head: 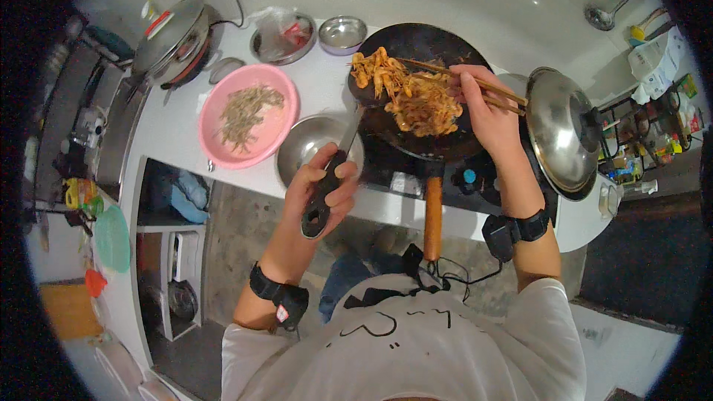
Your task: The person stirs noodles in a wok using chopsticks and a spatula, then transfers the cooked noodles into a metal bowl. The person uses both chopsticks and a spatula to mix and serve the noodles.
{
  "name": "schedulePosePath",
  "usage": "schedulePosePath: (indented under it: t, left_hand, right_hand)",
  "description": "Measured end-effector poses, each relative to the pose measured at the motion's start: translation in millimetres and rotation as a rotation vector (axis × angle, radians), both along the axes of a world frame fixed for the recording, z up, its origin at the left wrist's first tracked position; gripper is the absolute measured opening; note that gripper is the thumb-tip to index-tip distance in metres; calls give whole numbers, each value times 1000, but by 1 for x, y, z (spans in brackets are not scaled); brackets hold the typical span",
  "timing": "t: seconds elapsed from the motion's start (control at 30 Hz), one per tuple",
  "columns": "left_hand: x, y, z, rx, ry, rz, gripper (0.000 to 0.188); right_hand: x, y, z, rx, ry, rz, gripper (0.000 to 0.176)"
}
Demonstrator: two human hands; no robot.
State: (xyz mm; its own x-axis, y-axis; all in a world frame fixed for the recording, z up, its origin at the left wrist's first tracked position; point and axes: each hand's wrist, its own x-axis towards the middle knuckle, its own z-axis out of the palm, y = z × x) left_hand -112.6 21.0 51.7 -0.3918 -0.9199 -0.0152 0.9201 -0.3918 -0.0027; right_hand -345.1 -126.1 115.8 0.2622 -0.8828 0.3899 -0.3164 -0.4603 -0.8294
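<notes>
My left hand (328, 189) grips the black handle of a ladle or skimmer (356, 129), whose dark head is at the wok's left side under a heap of cooked shrimp (380, 71). In my right hand (487, 101) is a pair of wooden chopsticks (498, 94), their tips among the shrimp. More cooked shrimp (426, 111) lie in a clump in the black wok (445, 44), whose wooden handle (433, 220) points towards me. The wok stands over a black stove (384, 175). A steel bowl (298, 147) sits beneath my left hand, partly covered by it.
A pink basin (209, 142) with small raw shrimp stands left of the steel bowl. Behind are a steel dish (267, 58) holding a plastic bag, a small bowl (342, 33) and a lidded pan (175, 39). A domed steel lid (562, 128) stands right of the wok.
</notes>
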Motion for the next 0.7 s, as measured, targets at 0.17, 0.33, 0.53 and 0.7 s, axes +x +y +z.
schedulePosePath:
  t: [0.17,0.33,0.53,0.7]
  left_hand:
    - [44,62,4,16,-68,44,35]
    - [83,96,-8,41,-324,24,35]
    - [105,96,-28,116,-812,-45,32]
    - [116,91,-36,19,-1093,-127,31]
  right_hand:
    - [49,45,-4,71,-122,57,19]
    - [90,69,-37,220,-166,105,18]
    - [107,71,-75,298,-64,96,23]
    - [100,81,-75,309,-46,67,22]
